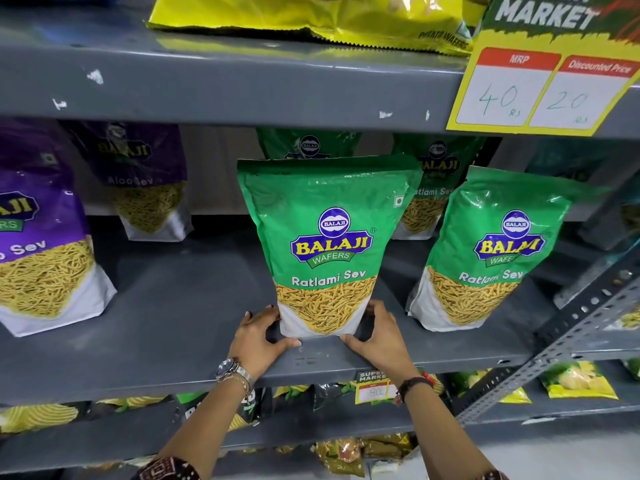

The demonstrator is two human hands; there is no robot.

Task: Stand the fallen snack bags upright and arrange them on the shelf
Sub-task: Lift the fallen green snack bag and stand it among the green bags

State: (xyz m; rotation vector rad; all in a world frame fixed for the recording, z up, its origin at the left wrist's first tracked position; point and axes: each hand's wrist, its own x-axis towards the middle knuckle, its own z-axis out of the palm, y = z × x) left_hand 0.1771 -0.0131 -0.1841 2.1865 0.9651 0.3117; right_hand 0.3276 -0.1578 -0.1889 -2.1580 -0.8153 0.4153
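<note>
A green Ratlami Sev bag (329, 244) stands upright near the front edge of the grey shelf (180, 306). My left hand (258, 337) grips its lower left corner and my right hand (375, 336) grips its lower right corner. A second green bag (491, 251) stands upright to its right, leaning slightly. Two more green bags (434, 188) stand behind them at the back. Purple Aloo Sev bags stand upright on the left, one at the front (41, 237) and one at the back (145, 181).
A yellow wafers bag (311, 15) lies flat on the shelf above. A yellow price sign (540, 84) hangs at the upper right. A perforated metal upright (561, 334) slants at the right. Lower shelves hold several snack packets (578, 379).
</note>
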